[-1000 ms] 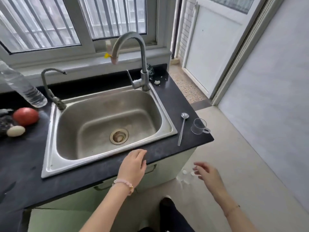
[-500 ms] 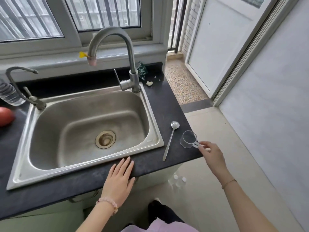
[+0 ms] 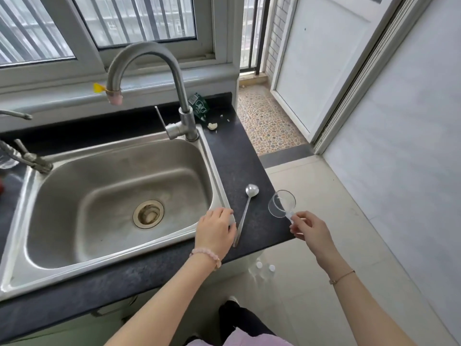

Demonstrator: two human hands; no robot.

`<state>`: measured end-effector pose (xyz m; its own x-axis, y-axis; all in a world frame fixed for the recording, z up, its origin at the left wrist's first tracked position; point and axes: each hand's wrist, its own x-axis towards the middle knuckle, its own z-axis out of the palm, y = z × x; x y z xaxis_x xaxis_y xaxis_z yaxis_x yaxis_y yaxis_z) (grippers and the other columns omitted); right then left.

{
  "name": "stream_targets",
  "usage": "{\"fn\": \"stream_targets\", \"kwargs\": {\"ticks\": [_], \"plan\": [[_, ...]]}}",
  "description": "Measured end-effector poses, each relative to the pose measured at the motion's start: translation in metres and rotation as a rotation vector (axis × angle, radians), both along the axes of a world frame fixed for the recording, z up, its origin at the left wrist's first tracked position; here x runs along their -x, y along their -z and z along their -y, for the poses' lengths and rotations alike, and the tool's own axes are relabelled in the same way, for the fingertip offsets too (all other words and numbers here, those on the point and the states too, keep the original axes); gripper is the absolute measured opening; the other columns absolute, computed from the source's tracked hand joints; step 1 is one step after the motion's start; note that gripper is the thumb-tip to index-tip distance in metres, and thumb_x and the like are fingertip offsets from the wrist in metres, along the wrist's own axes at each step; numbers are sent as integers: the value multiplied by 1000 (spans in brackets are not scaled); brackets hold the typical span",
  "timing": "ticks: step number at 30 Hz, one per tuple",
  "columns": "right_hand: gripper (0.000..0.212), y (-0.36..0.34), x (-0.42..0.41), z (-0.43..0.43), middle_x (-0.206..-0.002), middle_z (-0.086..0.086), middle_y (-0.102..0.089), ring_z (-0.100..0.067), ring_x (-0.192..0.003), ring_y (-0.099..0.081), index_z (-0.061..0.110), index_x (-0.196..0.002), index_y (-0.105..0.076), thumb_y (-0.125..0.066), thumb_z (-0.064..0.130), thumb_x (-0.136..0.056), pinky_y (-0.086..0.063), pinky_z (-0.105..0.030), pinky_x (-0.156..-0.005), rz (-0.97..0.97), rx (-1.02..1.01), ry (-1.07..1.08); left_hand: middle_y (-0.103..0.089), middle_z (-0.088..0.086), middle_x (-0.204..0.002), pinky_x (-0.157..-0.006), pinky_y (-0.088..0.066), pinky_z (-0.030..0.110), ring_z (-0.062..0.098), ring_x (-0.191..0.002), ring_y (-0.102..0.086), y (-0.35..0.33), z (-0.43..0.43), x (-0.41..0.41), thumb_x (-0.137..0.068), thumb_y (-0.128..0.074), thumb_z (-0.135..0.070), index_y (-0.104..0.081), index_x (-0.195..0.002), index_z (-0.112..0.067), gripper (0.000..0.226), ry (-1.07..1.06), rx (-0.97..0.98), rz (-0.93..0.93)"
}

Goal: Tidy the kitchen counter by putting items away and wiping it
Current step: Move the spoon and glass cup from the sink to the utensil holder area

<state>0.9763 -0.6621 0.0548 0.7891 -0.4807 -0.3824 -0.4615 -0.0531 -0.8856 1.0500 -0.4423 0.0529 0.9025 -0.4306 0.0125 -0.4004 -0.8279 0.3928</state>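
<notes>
A clear plastic cup (image 3: 282, 204) is lifted and tilted over the right end of the dark counter (image 3: 239, 156), its small handle pinched by my right hand (image 3: 308, 227). A metal spoon (image 3: 245, 213) lies on the counter between the steel sink (image 3: 104, 196) and the cup. My left hand (image 3: 215, 229) rests on the sink's front right corner with its fingers curled down right beside the spoon's handle; whether it touches the spoon I cannot tell.
A tall faucet (image 3: 174, 96) rises behind the sink. A green wrapper (image 3: 198, 107) and white scraps (image 3: 212, 126) lie at the counter's back right corner. A smaller tap (image 3: 27, 158) stands at the left. Bottles with white caps (image 3: 264, 267) sit on the floor below.
My right hand rose from below the counter edge, took the cup's handle and lifted the cup. My left hand slid right along the counter front to the sink corner by the spoon.
</notes>
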Motion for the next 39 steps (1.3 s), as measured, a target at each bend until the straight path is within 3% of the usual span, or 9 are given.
{"fn": "stream_targets", "kwargs": {"ticks": [6, 13, 16, 19, 22, 26, 33, 37, 39], "plan": [[15, -12, 13, 13, -72, -8, -60, -19, -70, -59, 7, -89, -62, -58, 21, -90, -54, -30, -76, 38, -22, 118, -57, 2, -113, -87, -38, 33, 23, -109, -50, 8, 53, -25, -87, -49, -43, -53, -109, -16, 34, -19, -224, -98], [14, -7, 25, 13, -68, -5, -59, -18, -68, -57, 8, -86, -62, -58, 21, -90, -53, -31, -77, 12, -34, 151, -66, 3, -102, -78, -42, 35, 25, -98, -57, 15, 62, -27, -89, -45, -24, -58, -97, -15, 19, -150, -161, -170], [13, -7, 24, 10, -67, -5, -57, -18, -67, -56, 9, -84, -62, -58, 20, -90, -53, -31, -76, 16, -47, 147, -67, 2, -92, -73, -46, 33, 25, -89, -61, 11, 55, -29, -89, -46, -23, -62, -92, -15, 18, -270, 48, -368], [13, -9, 20, 5, -67, -7, -56, -17, -66, -54, 8, -84, -62, -58, 19, -90, -53, -31, -75, 34, -50, 123, -63, 0, -72, -63, -46, 30, 19, -68, -55, 0, 44, -32, -86, -52, -17, -62, -73, -18, 17, -410, 518, -657], [15, -13, 14, -2, -67, -7, -57, -17, -66, -55, 6, -86, -63, -57, 19, -90, -52, -28, -74, 44, -57, 87, -58, 0, -64, -53, -46, 15, 12, -60, -50, -21, 20, -26, -86, -57, -11, -63, -74, -11, 14, -495, 827, -786], [17, -17, 5, -22, -68, -8, -55, -18, -66, -54, 2, -88, -62, -56, 17, -91, -52, -28, -73, 54, -79, 4, -61, -1, -70, -67, -49, 25, 13, -65, -53, -37, -33, -8, -88, -58, -14, -66, -81, -13, 11, -573, 946, -790], [16, -20, -5, -89, -63, -2, -58, -13, -65, -56, 7, -85, -65, -56, 18, -91, -54, -27, -72, 51, -96, -228, -61, 5, -74, -62, -47, 28, 17, -62, -51, -32, -130, 47, -88, -57, -13, -66, -86, -9, 10, -848, 1049, -698], [15, -24, -10, -137, -51, 5, -53, -12, -58, -50, 5, -80, -63, -57, 14, -90, -51, -33, -74, 51, -183, -351, -58, 7, -73, -51, -47, 19, 14, -59, -49, -34, -180, 83, -87, -57, -8, -65, -86, -7, 8, -1000, 1160, -595], [15, -29, -12, -164, -51, 5, -53, -10, -56, -50, 6, -79, -62, -58, 15, -90, -49, -31, -72, 47, -214, -438, -58, 7, -73, -55, -47, 21, 14, -61, -50, -38, -204, 104, -87, -57, -7, -65, -85, -8, 8, -1064, 1213, -523]]}}
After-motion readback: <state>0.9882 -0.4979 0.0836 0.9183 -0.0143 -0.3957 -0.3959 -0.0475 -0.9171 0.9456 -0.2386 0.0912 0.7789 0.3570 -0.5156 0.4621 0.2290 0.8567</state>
